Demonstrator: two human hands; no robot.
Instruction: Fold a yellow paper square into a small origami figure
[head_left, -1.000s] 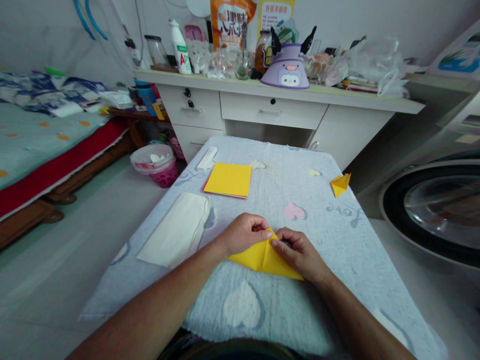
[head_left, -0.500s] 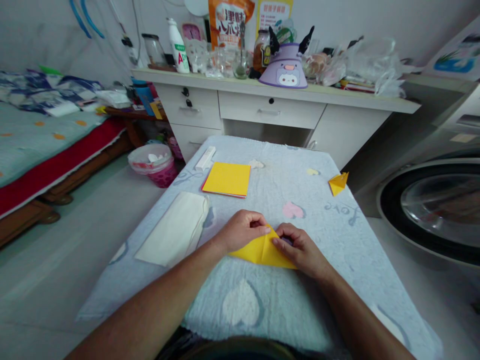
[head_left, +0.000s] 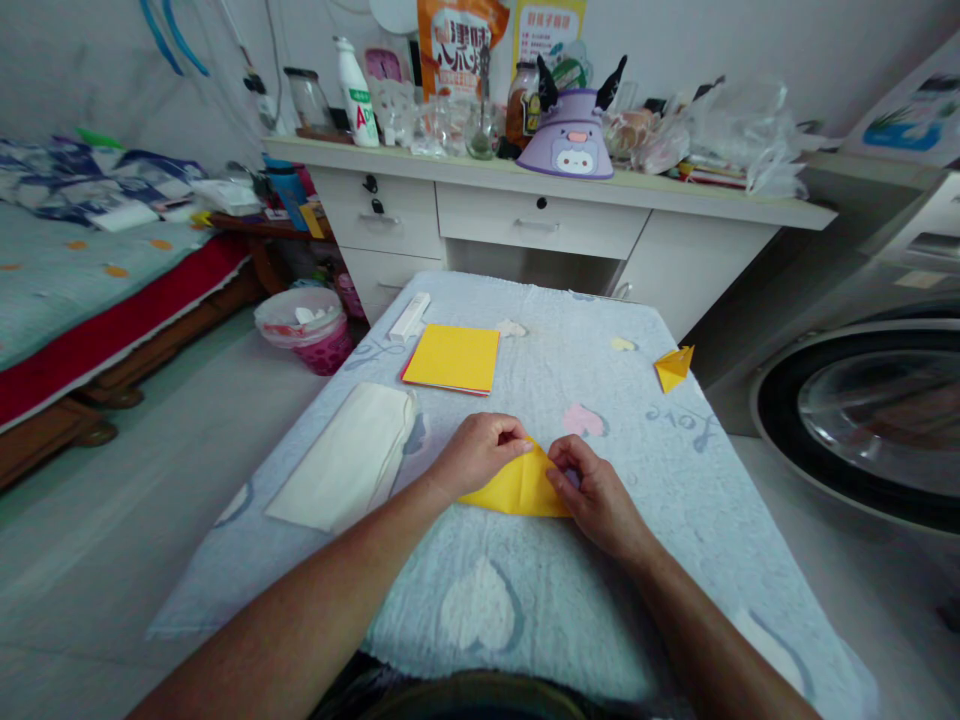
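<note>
A folded yellow paper (head_left: 517,487) lies on the pale blue cloth-covered table (head_left: 525,610) right in front of me. My left hand (head_left: 476,453) is closed on its upper left edge, fingertips pinching near the top point. From the right, my right hand (head_left: 596,492) pinches the same paper, fingers curled at the paper's peak. Both hands meet at the top corner, which is raised slightly off the cloth.
A stack of yellow square sheets (head_left: 452,358) lies further back, with a white stick-shaped thing (head_left: 409,317) beyond it. A folded yellow piece (head_left: 673,367) sits at the right edge, a white folded cloth (head_left: 346,453) at the left. Behind stand a cluttered desk (head_left: 555,205), pink bin (head_left: 304,327), bed and washing machine (head_left: 862,420).
Both hands have drawn the paper's top point up and away from me; the paper looks shorter and more gathered than a second ago.
</note>
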